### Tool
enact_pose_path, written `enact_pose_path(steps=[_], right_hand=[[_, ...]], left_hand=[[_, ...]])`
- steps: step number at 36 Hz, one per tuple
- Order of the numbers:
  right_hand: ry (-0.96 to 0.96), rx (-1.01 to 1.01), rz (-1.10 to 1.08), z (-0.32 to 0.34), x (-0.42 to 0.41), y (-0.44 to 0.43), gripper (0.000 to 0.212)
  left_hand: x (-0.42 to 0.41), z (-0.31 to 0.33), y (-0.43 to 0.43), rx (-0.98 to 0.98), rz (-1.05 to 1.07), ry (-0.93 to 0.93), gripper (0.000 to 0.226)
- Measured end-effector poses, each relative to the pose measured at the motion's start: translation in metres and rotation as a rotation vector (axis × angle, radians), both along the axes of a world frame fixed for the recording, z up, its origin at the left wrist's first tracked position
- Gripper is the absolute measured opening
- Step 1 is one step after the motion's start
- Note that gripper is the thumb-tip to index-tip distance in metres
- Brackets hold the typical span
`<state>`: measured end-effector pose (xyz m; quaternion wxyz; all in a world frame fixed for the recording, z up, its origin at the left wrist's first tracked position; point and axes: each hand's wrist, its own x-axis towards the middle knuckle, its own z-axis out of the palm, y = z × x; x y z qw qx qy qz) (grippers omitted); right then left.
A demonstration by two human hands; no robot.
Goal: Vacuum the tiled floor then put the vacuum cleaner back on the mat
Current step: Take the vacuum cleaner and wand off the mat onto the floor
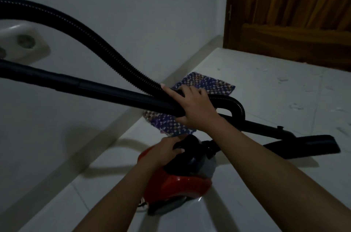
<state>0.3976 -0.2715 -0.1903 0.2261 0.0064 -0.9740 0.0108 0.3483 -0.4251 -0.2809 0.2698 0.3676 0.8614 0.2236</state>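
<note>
A red canister vacuum cleaner point(178, 184) stands on the white tiled floor point(266, 98), just in front of a small purple woven mat point(207, 83) that lies against the wall. My left hand point(167, 151) grips the black carry handle on top of the canister. My right hand point(193, 104) is closed around the black hose and wand point(106, 89) where they cross, above the mat. The ribbed hose point(95, 36) arcs up to the left. The floor nozzle point(303, 144) rests on the tiles to the right.
A white wall point(133, 3) with a pale skirting runs along the left. A white double socket point(20, 43) sits on that wall at the left edge. A brown wooden door point(294, 13) closes the far right corner. Bare tiles stretch to the right.
</note>
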Motion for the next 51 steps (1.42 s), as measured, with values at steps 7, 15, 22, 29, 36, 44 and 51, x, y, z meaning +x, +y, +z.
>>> enact_pose_path(steps=[7, 15, 22, 29, 36, 44, 51], right_hand=[[0.049, 0.053, -0.025, -0.005, 0.006, -0.009, 0.103], [0.036, 0.017, -0.028, -0.008, 0.014, -0.018, 0.103], [0.082, -0.016, -0.037, -0.013, 0.012, -0.028, 0.096], [0.097, -0.088, -0.034, -0.016, 0.005, -0.036, 0.09], [0.14, -0.128, -0.03, -0.026, -0.001, -0.036, 0.089], [0.146, -0.136, -0.043, -0.028, -0.013, -0.036, 0.088], [0.131, -0.152, -0.023, -0.028, -0.012, -0.044, 0.086]], left_hand=[[-0.001, 0.01, -0.007, -0.013, -0.098, -0.001, 0.053], [0.01, 0.001, -0.024, 0.038, -0.027, 0.115, 0.049], [0.02, -0.044, -0.084, 0.479, 0.587, 0.126, 0.037], [0.016, -0.091, -0.107, 0.452, 0.746, -0.125, 0.064], [0.008, -0.112, -0.097, 0.513, 0.756, -0.271, 0.07], [0.011, -0.122, -0.099, 0.562, 0.844, -0.38, 0.064], [0.011, -0.126, -0.099, 0.525, 0.86, -0.39, 0.064]])
